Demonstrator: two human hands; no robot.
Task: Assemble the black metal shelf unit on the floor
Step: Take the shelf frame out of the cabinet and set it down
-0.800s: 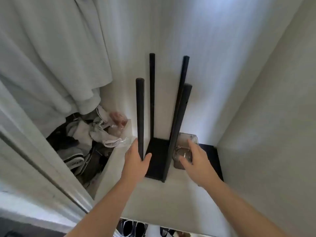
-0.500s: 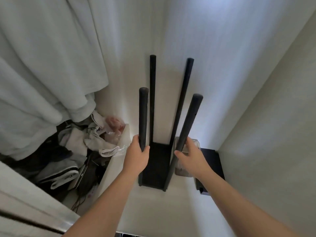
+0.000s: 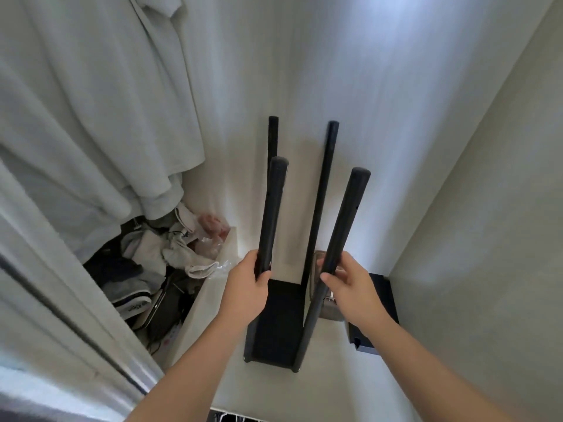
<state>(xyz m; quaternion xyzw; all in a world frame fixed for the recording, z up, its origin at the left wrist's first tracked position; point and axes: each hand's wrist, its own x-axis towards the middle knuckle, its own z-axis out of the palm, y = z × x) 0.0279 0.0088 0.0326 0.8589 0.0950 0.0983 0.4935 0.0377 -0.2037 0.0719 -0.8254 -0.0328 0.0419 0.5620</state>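
Observation:
A black metal shelf unit stands on a pale surface in a narrow closet: a flat black base with several tall round posts rising from its corners. My left hand grips the near left post low down. My right hand curls round the near right post at about the same height. The two far posts stand close to the back wall.
White garments hang at the left above a pile of clothes and shoes. A clear container and a black box sit right of the unit. Walls close in at the back and right.
My right hand went from the clear container to the near right post and took hold of it. The unit has come nearer to me, away from the back wall.

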